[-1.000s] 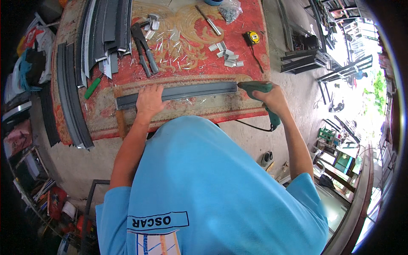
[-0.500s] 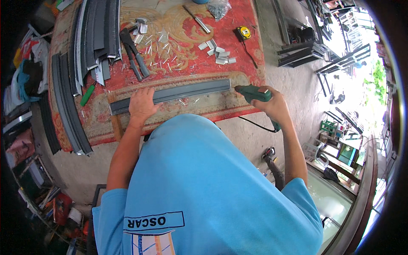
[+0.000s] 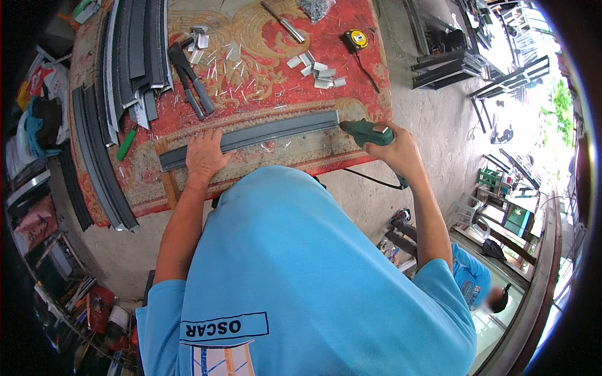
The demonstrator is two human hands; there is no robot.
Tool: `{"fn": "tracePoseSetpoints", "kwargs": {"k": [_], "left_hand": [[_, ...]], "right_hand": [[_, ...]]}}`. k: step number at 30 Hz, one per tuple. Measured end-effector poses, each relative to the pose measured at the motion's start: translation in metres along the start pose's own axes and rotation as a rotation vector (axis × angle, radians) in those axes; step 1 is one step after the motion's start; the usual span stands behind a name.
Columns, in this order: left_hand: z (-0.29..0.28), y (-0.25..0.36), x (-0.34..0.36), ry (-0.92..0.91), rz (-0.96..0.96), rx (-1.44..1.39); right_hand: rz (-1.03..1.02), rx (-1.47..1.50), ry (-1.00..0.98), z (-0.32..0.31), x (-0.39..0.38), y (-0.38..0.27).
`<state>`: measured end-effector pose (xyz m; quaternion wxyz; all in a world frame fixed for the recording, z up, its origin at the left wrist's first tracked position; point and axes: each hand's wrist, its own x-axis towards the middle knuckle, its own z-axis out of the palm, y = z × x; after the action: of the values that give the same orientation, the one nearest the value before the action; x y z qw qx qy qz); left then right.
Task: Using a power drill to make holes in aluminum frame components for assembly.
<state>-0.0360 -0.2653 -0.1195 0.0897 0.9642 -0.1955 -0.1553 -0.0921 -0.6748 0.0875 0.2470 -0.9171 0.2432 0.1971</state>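
Note:
A long grey metal profile lies across the near part of the carpet-covered table. My left hand grips it near its left end, fingers over the far edge and thumb spread along the near side. In my right hand is a green corded power drill, held by its handle and pointing left. The drill's dark tip is at the profile's right end; whether they touch I cannot tell. Its black cord hangs below the table edge. A wooden strip lies under the profile's left end.
Beyond the profile lie long-handled pliers, small metal pieces, a metal rod tool and a yellow tape measure. More dark profiles and a green-handled tool are at left. Another person is at lower right.
The drill has come slightly left, its tip closer to the profile's end. My left hand stays on the profile. More of the other person shows at lower right.

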Motion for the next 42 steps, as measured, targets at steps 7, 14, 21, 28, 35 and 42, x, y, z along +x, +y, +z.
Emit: {"fn": "tracePoseSetpoints", "kwargs": {"k": [7,14,21,28,35,42], "left_hand": [[0.005,-0.002,-0.004,0.14,0.055,0.023],[0.001,-0.003,0.0,0.058,0.038,0.012],[0.005,-0.003,0.0,0.068,0.031,0.007],[0.001,0.003,-0.001,-0.043,-0.015,-0.04],[-0.004,0.004,0.002,-0.105,-0.055,0.063],[-0.005,0.002,0.004,0.032,0.017,0.15]], "right_hand": [[0.011,-0.049,-0.031,-0.004,0.004,-0.006],[-0.003,-0.101,-0.009,-0.002,-0.001,-0.014],[-0.065,-0.172,0.026,0.006,-0.004,-0.01],[-0.035,-0.197,0.034,0.012,-0.008,0.0],[-0.017,-0.351,-0.113,0.014,-0.012,-0.018],[-0.2,-0.323,-0.054,0.019,0.01,-0.01]]}}
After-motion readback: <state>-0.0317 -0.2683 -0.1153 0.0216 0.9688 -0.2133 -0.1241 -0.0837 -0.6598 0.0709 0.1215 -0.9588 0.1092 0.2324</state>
